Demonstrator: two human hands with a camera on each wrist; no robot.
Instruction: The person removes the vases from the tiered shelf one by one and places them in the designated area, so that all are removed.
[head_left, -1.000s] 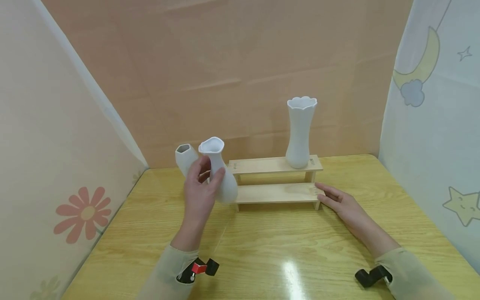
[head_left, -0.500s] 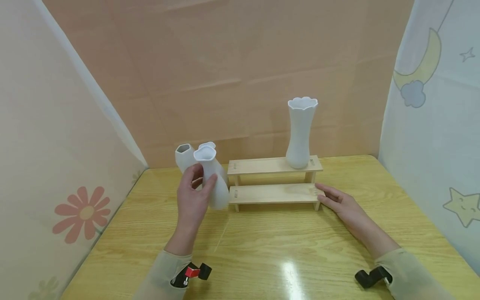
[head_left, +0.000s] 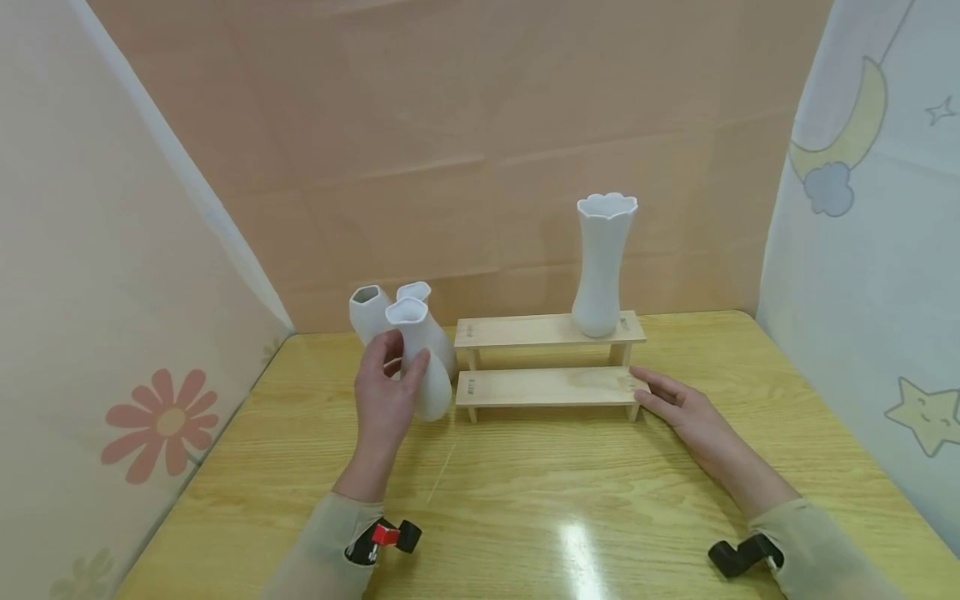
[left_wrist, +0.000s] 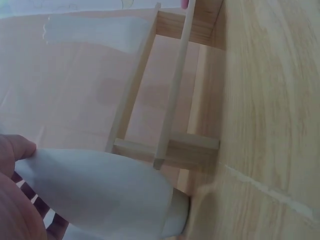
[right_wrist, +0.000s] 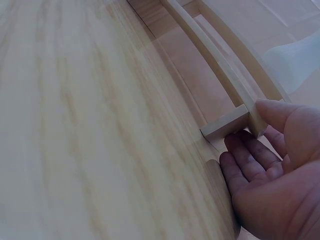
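My left hand (head_left: 385,392) holds a smooth white vase (head_left: 432,390) by its narrow neck, thumb on one side and fingers on the other. In the left wrist view the base of this vase (left_wrist: 107,192) is right down at the tabletop, left of a two-step wooden stand (head_left: 551,386). At the stand's right end, my right hand (head_left: 690,410) grips the lower step. The right wrist view shows the thumb against the board, with curled fingers (right_wrist: 252,155) beside the leg. A tall white vase (head_left: 600,271) with a scalloped rim stands upright on the upper step's right end.
Behind the held vase are two more white vases, a faceted one (head_left: 367,312) with an angular mouth and another with a wavy rim (head_left: 415,290), partly hidden. Cloth walls enclose the wood-grain table (head_left: 510,492) at the back and both sides.
My left hand has brought the vase left and down, away from the stand, uncovering the lower step's left end and a vase behind. The right hand stays at the stand.
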